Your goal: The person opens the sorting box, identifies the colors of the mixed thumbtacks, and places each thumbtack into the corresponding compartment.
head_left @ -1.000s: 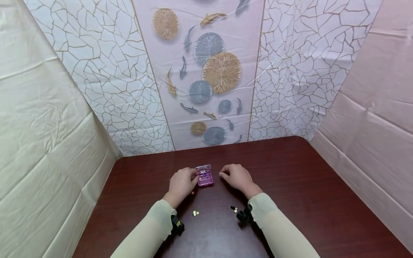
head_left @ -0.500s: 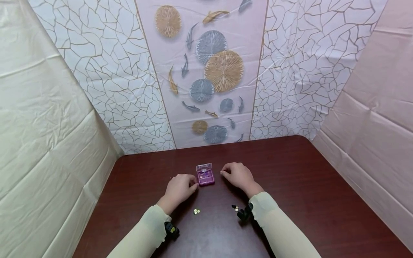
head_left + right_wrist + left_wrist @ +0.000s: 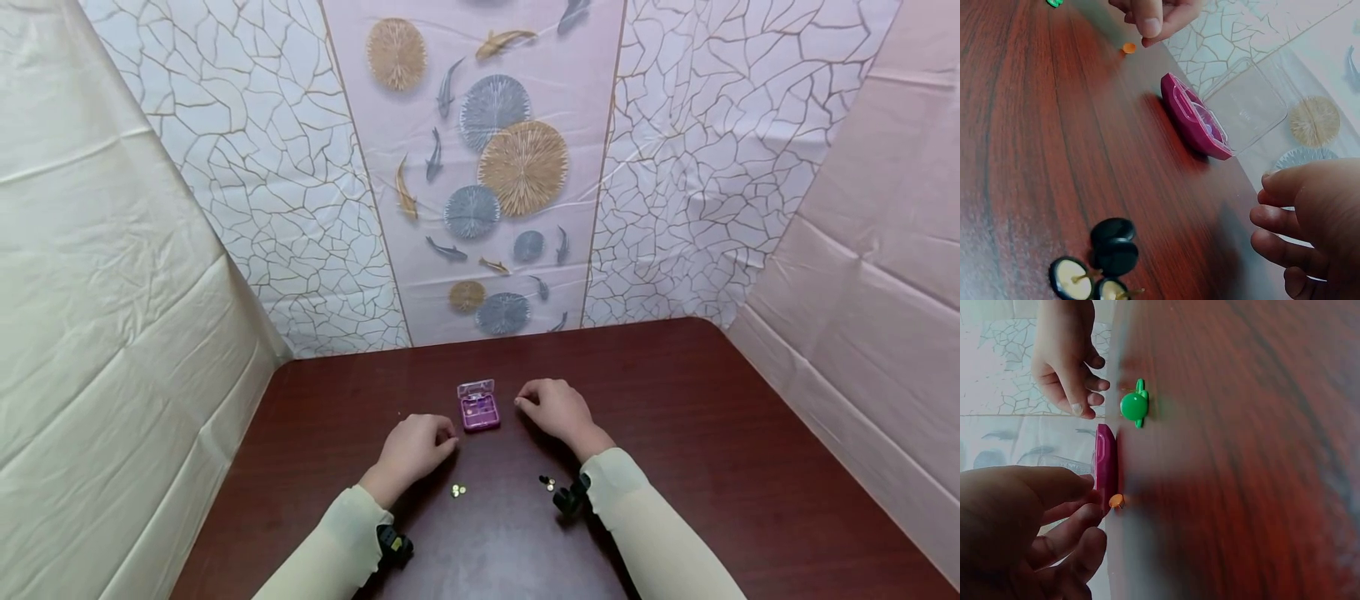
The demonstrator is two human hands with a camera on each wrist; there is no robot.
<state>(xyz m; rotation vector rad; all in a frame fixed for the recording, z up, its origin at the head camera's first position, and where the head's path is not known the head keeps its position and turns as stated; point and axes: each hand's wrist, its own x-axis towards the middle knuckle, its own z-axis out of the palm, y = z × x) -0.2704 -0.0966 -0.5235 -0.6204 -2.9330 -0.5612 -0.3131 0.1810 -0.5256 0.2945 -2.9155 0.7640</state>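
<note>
A small magenta box (image 3: 481, 419) with its clear lid (image 3: 1247, 106) raised stands mid-table; a few small things show in its compartments. My left hand (image 3: 412, 446) hovers low at the near left of the box, fingers loosely bent and holding nothing. Close by those fingertips an orange thumbtack (image 3: 1116, 501) sits on the table; in the head view the hand hides it. My right hand (image 3: 557, 410) stays to the right of the box, fingers loosely curled, nothing between them.
Green thumbtacks (image 3: 458, 491) lie in front of the left hand. Several black thumbtacks (image 3: 1114, 245), some with gold undersides up, lie near the right wrist. The dark red wooden table (image 3: 637, 367) ends at patterned cloth (image 3: 510, 250) behind.
My left hand has drawn back from the box's left side towards me, leaving the box fully in sight. The right hand has stayed about where it was.
</note>
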